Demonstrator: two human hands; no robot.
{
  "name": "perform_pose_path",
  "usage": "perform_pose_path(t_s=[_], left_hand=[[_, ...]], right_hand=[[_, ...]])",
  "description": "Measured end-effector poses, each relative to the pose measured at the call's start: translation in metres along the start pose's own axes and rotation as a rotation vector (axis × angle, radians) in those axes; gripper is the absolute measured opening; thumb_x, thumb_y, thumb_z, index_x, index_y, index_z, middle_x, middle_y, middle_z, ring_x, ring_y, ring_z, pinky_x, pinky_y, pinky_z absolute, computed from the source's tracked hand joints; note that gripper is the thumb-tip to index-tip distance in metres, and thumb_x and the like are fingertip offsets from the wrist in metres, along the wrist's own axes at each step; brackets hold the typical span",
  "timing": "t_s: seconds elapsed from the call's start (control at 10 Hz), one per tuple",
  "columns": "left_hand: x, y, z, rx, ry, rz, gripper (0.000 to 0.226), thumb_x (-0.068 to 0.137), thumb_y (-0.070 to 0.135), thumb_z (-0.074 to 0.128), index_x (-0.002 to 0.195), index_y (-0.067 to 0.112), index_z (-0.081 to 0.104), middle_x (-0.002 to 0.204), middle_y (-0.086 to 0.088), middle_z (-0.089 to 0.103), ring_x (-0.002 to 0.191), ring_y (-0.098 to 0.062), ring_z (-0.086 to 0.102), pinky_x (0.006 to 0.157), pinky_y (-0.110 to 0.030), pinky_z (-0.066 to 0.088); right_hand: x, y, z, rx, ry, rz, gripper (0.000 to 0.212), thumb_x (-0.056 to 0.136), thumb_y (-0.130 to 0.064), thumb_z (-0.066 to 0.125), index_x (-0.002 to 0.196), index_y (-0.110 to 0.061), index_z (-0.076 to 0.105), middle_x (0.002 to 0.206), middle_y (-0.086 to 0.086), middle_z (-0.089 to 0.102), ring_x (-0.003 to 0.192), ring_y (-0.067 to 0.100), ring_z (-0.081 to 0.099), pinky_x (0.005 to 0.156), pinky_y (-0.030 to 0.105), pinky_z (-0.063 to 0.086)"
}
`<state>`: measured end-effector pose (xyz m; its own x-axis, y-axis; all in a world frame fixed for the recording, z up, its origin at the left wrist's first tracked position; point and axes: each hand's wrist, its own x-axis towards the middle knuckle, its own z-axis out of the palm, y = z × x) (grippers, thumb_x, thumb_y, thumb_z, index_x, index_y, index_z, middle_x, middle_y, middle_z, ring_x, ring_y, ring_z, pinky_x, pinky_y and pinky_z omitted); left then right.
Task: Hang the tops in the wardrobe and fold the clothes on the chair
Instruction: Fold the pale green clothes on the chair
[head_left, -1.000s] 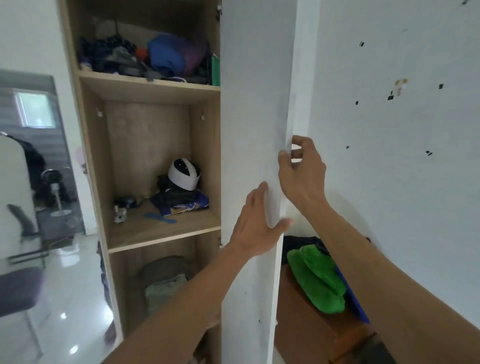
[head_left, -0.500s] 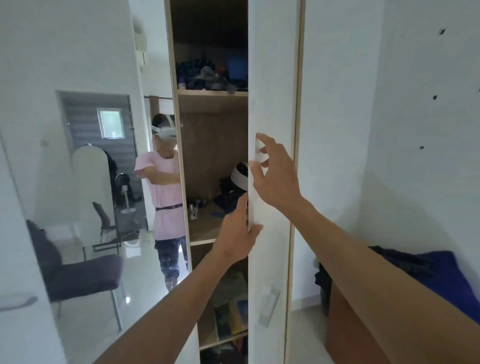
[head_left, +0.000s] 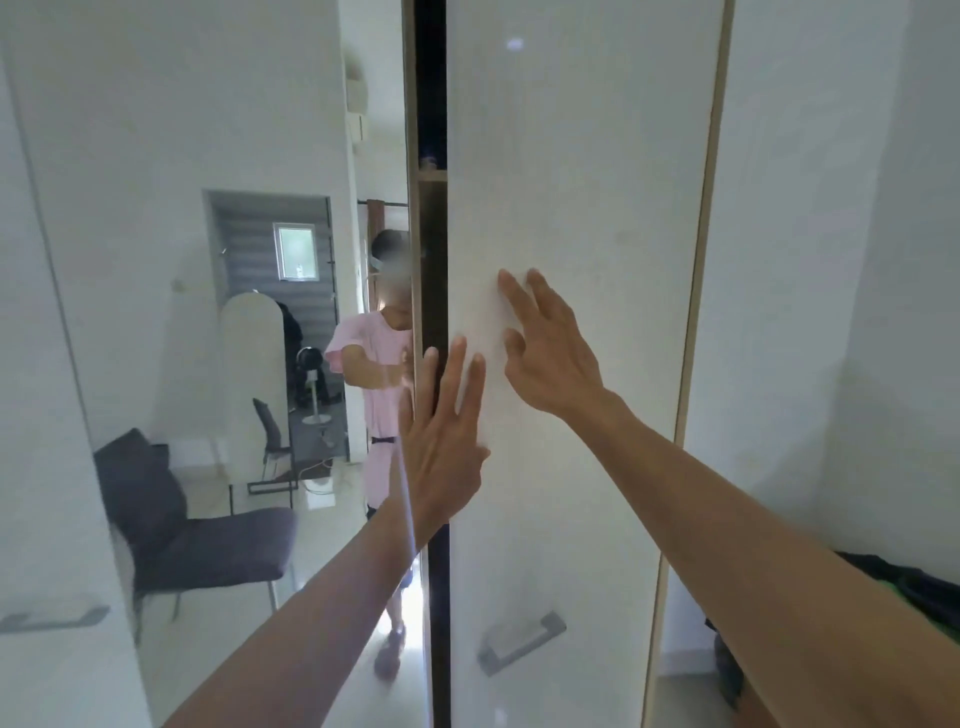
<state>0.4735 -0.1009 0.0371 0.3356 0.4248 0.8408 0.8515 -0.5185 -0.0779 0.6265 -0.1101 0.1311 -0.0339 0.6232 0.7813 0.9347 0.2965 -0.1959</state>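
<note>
A tall white wardrobe door (head_left: 571, 182) fills the middle of the head view, almost closed, with only a narrow dark gap (head_left: 434, 260) at its left edge showing a sliver of shelf. My left hand (head_left: 441, 441) lies flat with fingers spread across the door's left edge and the gap. My right hand (head_left: 545, 353) presses flat on the door face, fingers apart. Neither hand holds anything. A heap of dark and green clothes (head_left: 919, 587) shows at the right edge behind my right arm.
A mirrored door (head_left: 208, 312) on the left reflects a grey chair (head_left: 208, 545), the room and a person in a pink top (head_left: 382, 395). A metal handle (head_left: 522, 642) sits low on the white door. The white wall (head_left: 857, 260) stands on the right.
The white door has swung nearly closed, hiding the shelves. My right hand has left the door's edge and now lies flat on its face; my left hand is flat too.
</note>
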Motion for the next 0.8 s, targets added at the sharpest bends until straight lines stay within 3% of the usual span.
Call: perform_pose_path(t_s=[0.1,0.2,0.3,0.4,0.6,0.8], left_hand=[[0.017,-0.024,0.016,0.170,-0.073,-0.017,0.125,0.073,0.044,0.081,0.158,0.015,-0.006,0.165,-0.008,-0.019,0.152,-0.036,-0.014,0.118,-0.067,0.012],[0.032,-0.049,0.034,0.234,-0.137,-0.062,0.119,0.080,0.042,0.074,0.158,0.018,-0.012,0.165,-0.005,-0.024,0.150,-0.032,-0.025,0.116,-0.069,0.012],[0.046,-0.065,0.050,0.266,-0.226,-0.119,0.119,0.086,0.044,0.070,0.153,0.022,-0.026,0.158,-0.001,-0.038,0.145,-0.029,-0.036,0.119,-0.067,0.001],[0.056,-0.075,0.065,0.260,-0.316,-0.167,0.114,0.091,0.053,0.061,0.149,0.026,-0.034,0.152,0.003,-0.048,0.145,-0.028,-0.036,0.120,-0.065,0.002],[0.058,-0.085,0.082,0.233,-0.300,-0.180,0.108,0.092,0.056,0.056,0.152,0.029,-0.029,0.159,0.004,-0.038,0.150,-0.029,-0.024,0.119,-0.066,0.011],[0.054,-0.063,0.067,0.213,-0.363,-0.254,0.101,0.096,0.047,0.056,0.153,0.031,-0.027,0.153,0.010,-0.045,0.147,-0.024,-0.032,0.121,-0.062,0.003]], right_hand=[[0.018,0.019,0.020,-0.030,-0.066,0.004,0.064,0.105,-0.026,0.035,0.158,-0.040,0.001,0.168,-0.007,-0.007,0.155,0.020,-0.004,0.118,0.046,0.029],[0.034,0.032,0.040,-0.129,-0.093,-0.019,0.066,0.104,-0.026,0.035,0.159,-0.039,0.001,0.167,-0.006,-0.011,0.154,0.022,-0.008,0.116,0.056,0.030],[0.051,0.045,0.059,-0.157,-0.131,-0.004,0.064,0.104,-0.028,0.033,0.159,-0.037,0.001,0.167,-0.006,-0.016,0.154,0.023,-0.013,0.119,0.059,0.019],[0.061,0.055,0.076,-0.174,-0.138,-0.020,0.063,0.105,-0.028,0.032,0.159,-0.036,0.001,0.166,-0.005,-0.018,0.153,0.024,-0.015,0.119,0.061,0.018],[0.061,0.070,0.100,-0.191,-0.057,-0.063,0.073,0.101,-0.020,0.038,0.159,-0.036,-0.003,0.165,-0.006,-0.021,0.152,0.024,-0.019,0.119,0.058,0.022],[0.043,0.057,0.096,-0.146,-0.132,-0.014,0.070,0.102,-0.020,0.035,0.159,-0.033,-0.004,0.165,-0.006,-0.023,0.152,0.023,-0.020,0.120,0.053,0.017]])
